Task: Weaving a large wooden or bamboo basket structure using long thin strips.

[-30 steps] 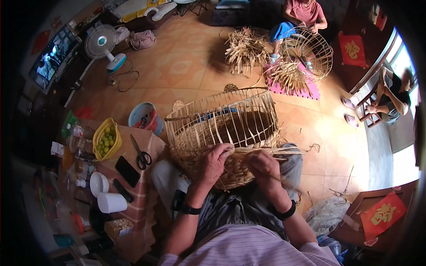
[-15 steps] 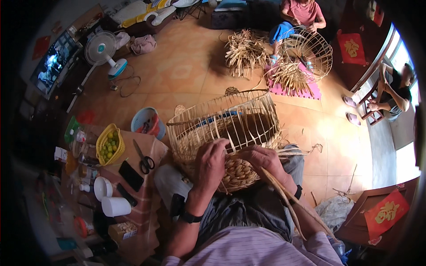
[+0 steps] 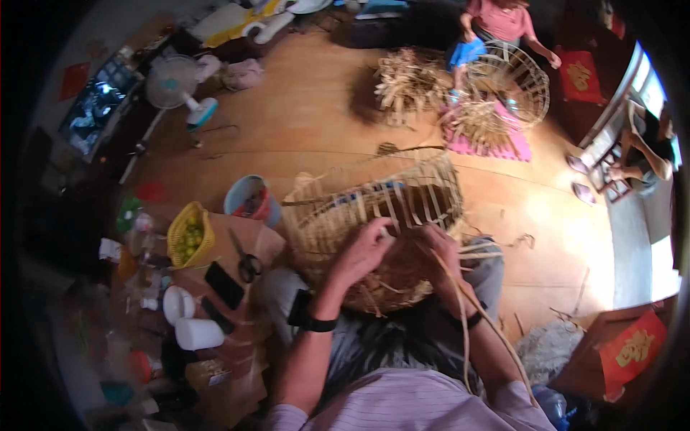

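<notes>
A half-woven basket (image 3: 323, 241) rests tilted on my lap, with bare upright stakes above a woven lower part. At its near side, my left hand (image 3: 365, 250) has its fingers curled together by the stakes. What they pinch is blurred. Close beside it, my right hand (image 3: 433, 253) is closed on a long plant-fibre strand (image 3: 466, 337). Two lengths of this strand trail back over my right forearm. The fingertips of both hands almost meet, partly hiding the weave there.
At left, a table (image 3: 248, 316) bears scissors (image 3: 248, 262), a phone (image 3: 224, 285), a yellow fruit basket (image 3: 188, 237) and white cups (image 3: 199, 334). A bucket (image 3: 251, 197) stands behind. Across the floor, a person (image 3: 503, 21) sits by another basket frame (image 3: 514, 79) and fibre bundles (image 3: 410, 82). Another person (image 3: 643, 147) sits right.
My left hand has moved right and slightly up, nearer my right hand. The whole view has shifted and blurred. The far person's one arm has swung outward from the basket frame.
</notes>
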